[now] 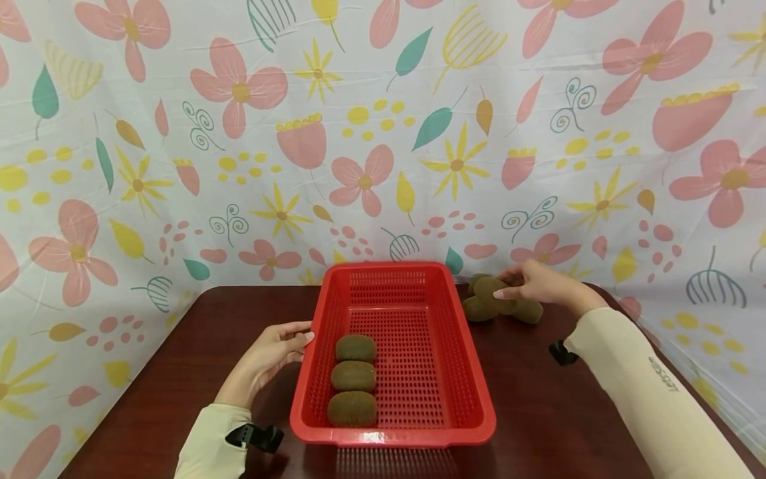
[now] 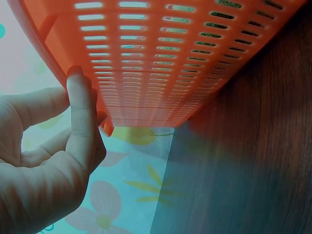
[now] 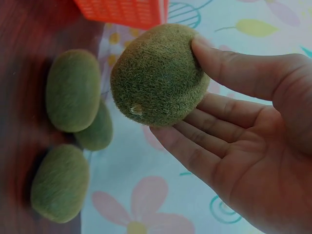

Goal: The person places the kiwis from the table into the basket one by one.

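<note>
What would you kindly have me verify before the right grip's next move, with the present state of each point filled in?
1. Right grip secure on the held kiwi: ok, thumb on one side, fingertips on the other.
2. Held kiwi apart from the three loose kiwis: ok, a gap shows in the right wrist view.
3. Left grip on the red basket: ok, it holds the left rim.
4. Space beside the basket's three kiwis: ok, the floor to their right is bare.
5. Held kiwi over the basket: not ok, it is off to the right.
6. Held kiwi's firmness: cannot tell.
</note>
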